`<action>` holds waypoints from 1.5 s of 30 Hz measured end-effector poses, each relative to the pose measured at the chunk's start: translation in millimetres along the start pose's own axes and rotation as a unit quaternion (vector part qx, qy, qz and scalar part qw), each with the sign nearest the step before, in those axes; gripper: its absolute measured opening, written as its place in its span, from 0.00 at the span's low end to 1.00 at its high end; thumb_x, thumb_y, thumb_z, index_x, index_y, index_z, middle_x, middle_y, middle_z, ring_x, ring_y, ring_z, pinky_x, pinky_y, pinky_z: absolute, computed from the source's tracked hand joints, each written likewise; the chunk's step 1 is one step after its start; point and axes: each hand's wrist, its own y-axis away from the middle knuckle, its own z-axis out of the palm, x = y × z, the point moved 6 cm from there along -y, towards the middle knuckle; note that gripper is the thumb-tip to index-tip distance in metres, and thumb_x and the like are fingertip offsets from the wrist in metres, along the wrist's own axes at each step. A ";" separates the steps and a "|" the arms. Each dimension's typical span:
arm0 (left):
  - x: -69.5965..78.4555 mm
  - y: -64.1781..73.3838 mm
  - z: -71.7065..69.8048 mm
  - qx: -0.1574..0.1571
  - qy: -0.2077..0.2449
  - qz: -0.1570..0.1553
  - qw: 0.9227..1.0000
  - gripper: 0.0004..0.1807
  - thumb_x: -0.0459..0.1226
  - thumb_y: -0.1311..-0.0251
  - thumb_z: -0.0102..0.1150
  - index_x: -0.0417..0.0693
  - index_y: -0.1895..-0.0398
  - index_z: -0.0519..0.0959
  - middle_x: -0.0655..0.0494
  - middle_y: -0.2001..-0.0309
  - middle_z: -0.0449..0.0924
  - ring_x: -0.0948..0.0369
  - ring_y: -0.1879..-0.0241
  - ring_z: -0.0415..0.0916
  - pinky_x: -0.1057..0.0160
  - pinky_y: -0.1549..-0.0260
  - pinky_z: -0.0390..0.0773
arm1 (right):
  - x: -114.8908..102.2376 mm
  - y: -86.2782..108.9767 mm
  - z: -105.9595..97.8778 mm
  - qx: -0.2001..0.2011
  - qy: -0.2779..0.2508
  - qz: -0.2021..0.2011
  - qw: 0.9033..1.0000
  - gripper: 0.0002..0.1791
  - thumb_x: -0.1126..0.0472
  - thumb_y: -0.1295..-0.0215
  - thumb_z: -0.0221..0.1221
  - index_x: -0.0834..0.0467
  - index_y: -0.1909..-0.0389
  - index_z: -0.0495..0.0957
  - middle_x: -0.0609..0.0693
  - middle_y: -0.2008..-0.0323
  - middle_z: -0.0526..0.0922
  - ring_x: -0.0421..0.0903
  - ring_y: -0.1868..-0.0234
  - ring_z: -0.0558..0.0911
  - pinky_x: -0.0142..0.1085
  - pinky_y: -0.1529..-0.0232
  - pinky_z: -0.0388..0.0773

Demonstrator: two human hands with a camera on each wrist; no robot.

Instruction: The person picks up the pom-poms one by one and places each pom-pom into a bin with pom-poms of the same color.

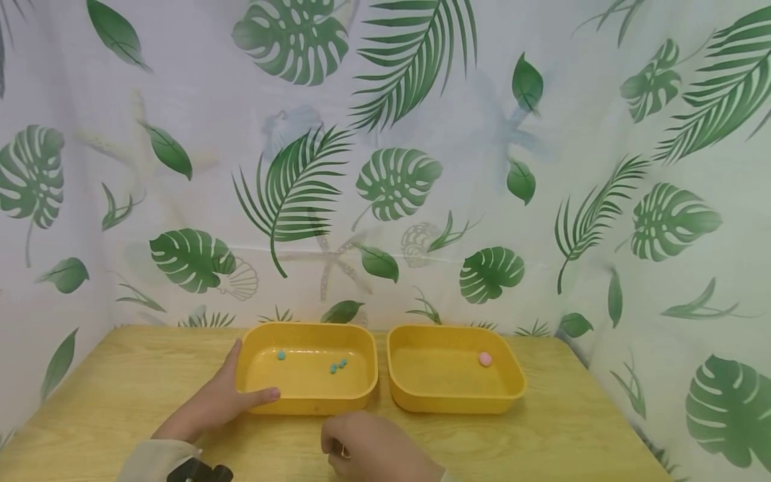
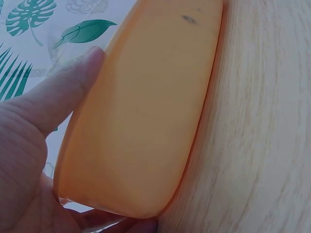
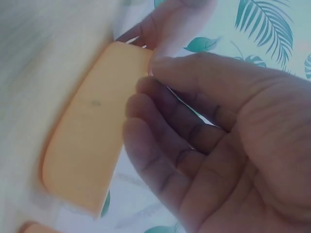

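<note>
My left hand (image 1: 225,395) grips the left end of a yellow plastic bin (image 1: 316,406). Its thumb lies over the front rim, and its fingers go round the end wall, as the left wrist view shows against the bin's side (image 2: 141,107). Several small blue-green balls (image 1: 281,355) lie on that bin's floor, most of them to the right. In front of the bin is my right hand (image 1: 373,445), fingers curled and thumb tip close to the index finger (image 3: 146,85). Nothing shows between these fingertips.
A second yellow bin (image 1: 458,404) stands just right of the first, with a pink ball (image 1: 484,359) inside near its right end. Both are on a wood-grain table (image 1: 560,428). Behind rises a white leaf-print cloth (image 1: 373,294).
</note>
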 end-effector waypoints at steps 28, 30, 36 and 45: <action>-1.9 3.3 -1.2 0.003 -0.001 0.005 1.000 0.75 0.61 0.43 0.71 0.40 0.19 0.22 0.24 0.20 0.36 0.28 0.23 0.44 0.30 0.28 0.50 | 21.3 22.6 -55.0 0.245 -0.038 -0.040 0.968 0.05 0.63 0.32 0.68 0.52 0.65 0.81 0.38 0.69 0.81 0.32 0.68 0.76 0.29 0.64 0.80; 0.1 2.7 -1.2 0.001 0.002 0.009 1.000 0.75 0.61 0.43 0.71 0.40 0.19 0.22 0.25 0.20 0.36 0.29 0.23 0.44 0.30 0.27 0.49 | 23.1 24.1 -56.7 0.265 -0.029 -0.038 0.963 0.05 0.65 0.34 0.68 0.52 0.64 0.81 0.39 0.69 0.81 0.33 0.68 0.77 0.29 0.64 0.80; -1.6 2.9 -1.9 0.004 0.014 0.010 1.000 0.75 0.60 0.44 0.72 0.41 0.18 0.23 0.27 0.19 0.35 0.31 0.22 0.43 0.31 0.26 0.47 | 31.4 22.1 -58.4 0.312 -0.029 -0.015 0.950 0.09 0.69 0.39 0.68 0.52 0.64 0.81 0.40 0.68 0.82 0.37 0.68 0.79 0.30 0.65 0.80; -2.6 1.6 -3.5 0.013 0.026 0.011 1.000 0.75 0.59 0.45 0.75 0.40 0.18 0.25 0.27 0.19 0.38 0.31 0.22 0.46 0.31 0.26 0.47 | 39.9 12.8 -72.5 0.351 -0.028 -0.002 0.936 0.11 0.72 0.41 0.69 0.53 0.66 0.80 0.42 0.70 0.81 0.41 0.69 0.80 0.30 0.67 0.79</action>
